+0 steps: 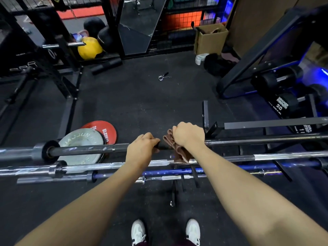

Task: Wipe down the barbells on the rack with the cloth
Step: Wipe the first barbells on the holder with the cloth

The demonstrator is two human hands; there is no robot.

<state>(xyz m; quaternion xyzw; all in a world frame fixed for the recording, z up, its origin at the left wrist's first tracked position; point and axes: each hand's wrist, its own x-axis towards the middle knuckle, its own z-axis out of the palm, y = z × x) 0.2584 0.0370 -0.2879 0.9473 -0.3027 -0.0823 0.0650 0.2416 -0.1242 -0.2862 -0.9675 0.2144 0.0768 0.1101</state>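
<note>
Two hands worked the top barbell point(85, 150), a dark bar lying across the rack point(266, 125) above three lower bars. The left hand point(142, 148) curled round the bare shaft, steadying it. The right hand point(188, 135), just beside it, was closed over a brown cloth point(170, 141) bunched round the same shaft, with loose folds hanging below toward the chrome barbell point(266, 156). A blue barbell point(159, 172) and a further chrome one sat nearer the person's white shoes point(139, 231).

Risks, as judged from this arrangement: the hanging folds could catch on the bars beneath or on the rack's upright pegs during a stroke, pulling the cloth free. The bar could roll under the wiping hand if the left grip slackened, since it appeared only to rest on its supports. A stroke toward the left hand could pinch fingers between cloth and knuckles. The weight plates point(83, 142) on the floor, beneath the bar's left sleeve, and a spring collar point(163, 76) farther out, were trip hazards when sidestepping along the rack.
</note>
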